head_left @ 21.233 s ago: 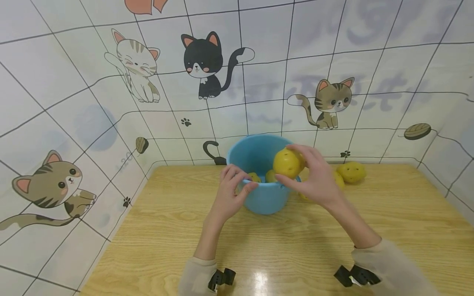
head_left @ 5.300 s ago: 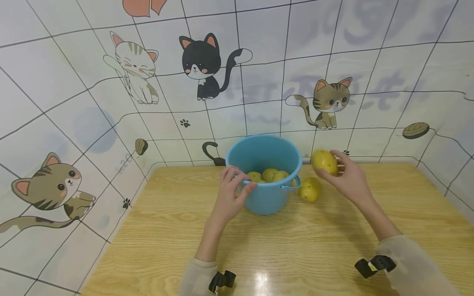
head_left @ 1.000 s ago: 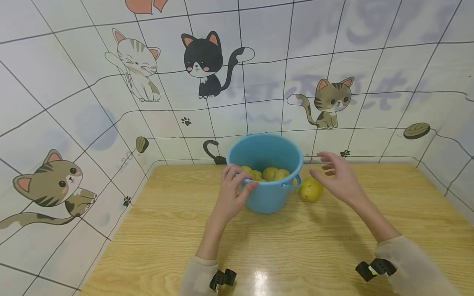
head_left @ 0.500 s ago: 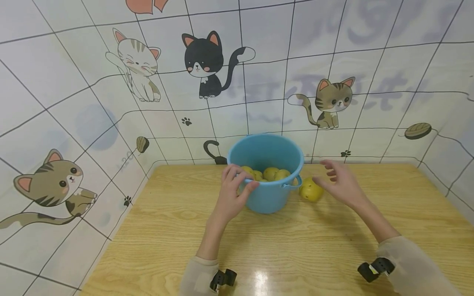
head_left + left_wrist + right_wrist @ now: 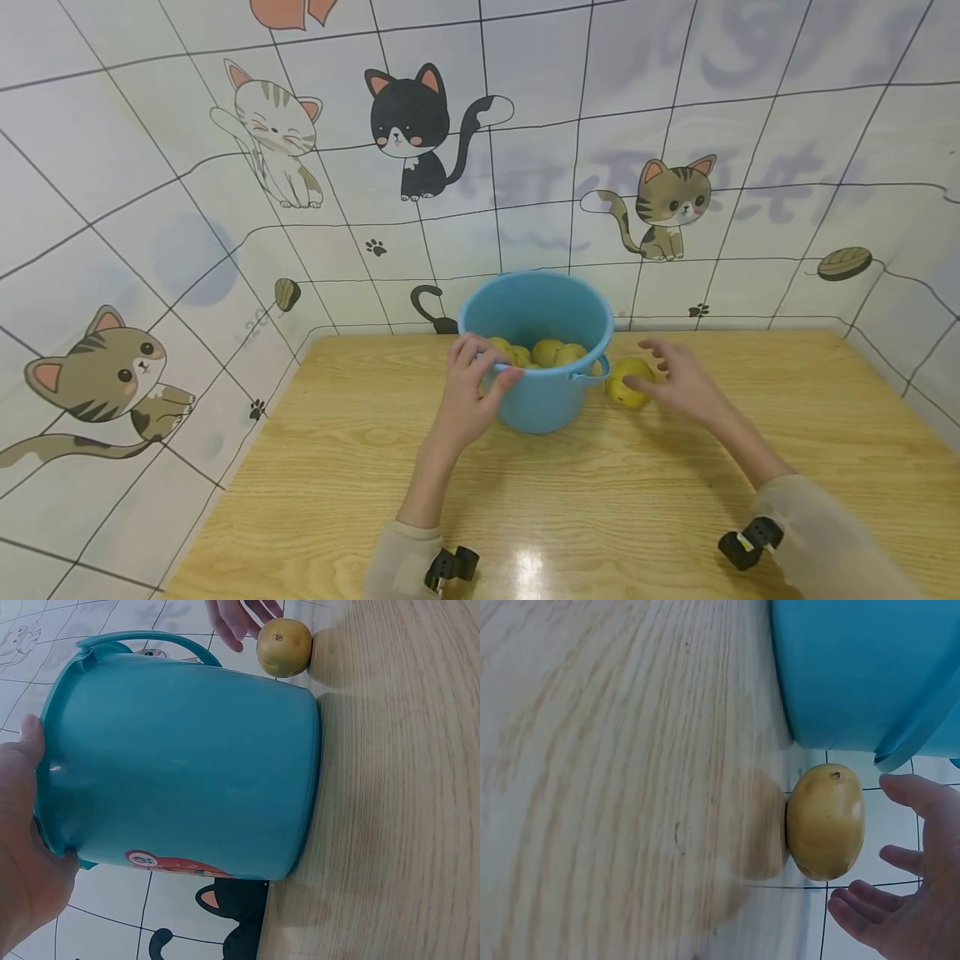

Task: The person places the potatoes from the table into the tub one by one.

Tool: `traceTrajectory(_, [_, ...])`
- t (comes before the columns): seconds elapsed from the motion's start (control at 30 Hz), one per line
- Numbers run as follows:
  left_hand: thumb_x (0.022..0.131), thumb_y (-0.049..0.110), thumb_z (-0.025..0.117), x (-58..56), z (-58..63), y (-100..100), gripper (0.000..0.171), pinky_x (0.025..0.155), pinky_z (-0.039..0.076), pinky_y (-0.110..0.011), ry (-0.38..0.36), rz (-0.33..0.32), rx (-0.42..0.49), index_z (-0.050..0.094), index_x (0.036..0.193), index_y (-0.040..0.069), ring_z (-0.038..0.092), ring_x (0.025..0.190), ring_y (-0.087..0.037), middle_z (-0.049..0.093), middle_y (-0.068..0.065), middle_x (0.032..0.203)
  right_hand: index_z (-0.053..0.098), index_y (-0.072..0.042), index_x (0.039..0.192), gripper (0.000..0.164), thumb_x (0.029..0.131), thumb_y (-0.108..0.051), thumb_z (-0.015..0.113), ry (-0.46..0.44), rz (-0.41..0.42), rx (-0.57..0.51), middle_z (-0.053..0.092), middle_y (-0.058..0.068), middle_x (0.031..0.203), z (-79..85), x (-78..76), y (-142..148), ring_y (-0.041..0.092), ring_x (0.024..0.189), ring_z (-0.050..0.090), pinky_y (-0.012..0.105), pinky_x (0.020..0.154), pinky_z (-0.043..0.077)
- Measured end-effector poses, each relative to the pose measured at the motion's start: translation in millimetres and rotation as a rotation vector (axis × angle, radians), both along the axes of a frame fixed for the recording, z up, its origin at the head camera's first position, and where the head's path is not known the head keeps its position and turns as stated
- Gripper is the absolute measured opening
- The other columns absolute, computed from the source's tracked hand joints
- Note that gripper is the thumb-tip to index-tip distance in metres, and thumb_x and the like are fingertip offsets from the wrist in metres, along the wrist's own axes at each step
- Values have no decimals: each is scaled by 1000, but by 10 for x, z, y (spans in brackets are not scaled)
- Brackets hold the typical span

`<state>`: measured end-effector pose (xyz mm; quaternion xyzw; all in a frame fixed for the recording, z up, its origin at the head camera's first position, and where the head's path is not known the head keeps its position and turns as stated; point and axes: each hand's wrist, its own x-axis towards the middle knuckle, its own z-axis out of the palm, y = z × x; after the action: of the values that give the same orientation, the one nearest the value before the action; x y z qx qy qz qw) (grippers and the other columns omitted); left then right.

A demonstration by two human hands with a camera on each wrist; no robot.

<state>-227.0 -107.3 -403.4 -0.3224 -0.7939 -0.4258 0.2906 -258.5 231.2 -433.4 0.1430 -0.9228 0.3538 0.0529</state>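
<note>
A blue bucket (image 5: 536, 400) stands on the wooden table against the wall, with several yellow potatoes (image 5: 550, 351) inside it. My left hand (image 5: 472, 387) grips the near left part of its rim, thumb on one side and fingers on the other; the left wrist view shows this hand (image 5: 34, 840) at the rim too. One shiny yellow potato (image 5: 628, 383) with small dark spots lies just right of the bucket. Close over it is my right hand (image 5: 682, 383), fingers spread and slightly bent. In the right wrist view a gap shows between that hand (image 5: 919, 877) and the potato (image 5: 826, 823).
The bucket's side handle (image 5: 596, 372) sticks out towards the loose potato. Behind the table (image 5: 570, 517) rises a tiled wall (image 5: 540, 233) with cat pictures, and walls also flank it left and right. A red label (image 5: 176, 864) is on the bucket's side.
Over the last second my right hand comes down towards the loose potato. Earlier it held other potatoes; the bucket holds more now and fewer lie on the table. My left hand stays at the rim.
</note>
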Motion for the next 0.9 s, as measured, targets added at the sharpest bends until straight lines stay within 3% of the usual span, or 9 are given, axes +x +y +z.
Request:
traceTrajectory(0.37, [101,54,51,-9,-13,-3,45,106,28,-48,2,5,-8,64,88,13,41,114,-26,50,-1,96,41,11,143,81,88,-35,78,-2,65,4,45,42,136,-101,-26,-24,57,114,54,65,91,48])
traceTrajectory(0.9, [101,53,52,-8,-7,-1,44,106,28,-48,11,9,-4,65,88,12,41,114,-26,49,-1,96,37,11,145,87,85,-35,81,-37,91,35,50,36,130,-187,-74,-23,40,104,57,50,83,50])
